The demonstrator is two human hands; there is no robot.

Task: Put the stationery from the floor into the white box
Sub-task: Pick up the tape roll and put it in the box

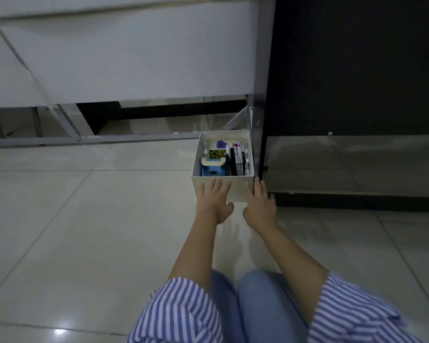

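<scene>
Nearest us are our blue-jeaned knees [253,305] and striped sleeves [181,315]. Ahead, the white box [235,191] sits on the tiled floor [72,219], tucked against the dark cabinet [357,70] on its right. Our left hand [214,198] and right hand [260,199] lie flat on the box's near wall, fingers straight, each grip apart and clamping nothing. The stationery [223,157] is already inside the box. We judge the box light and thin-walled, likely to flex, best held by both side walls. The glossy floor looks slippery; behind the box runs a metal frame [84,139].
</scene>
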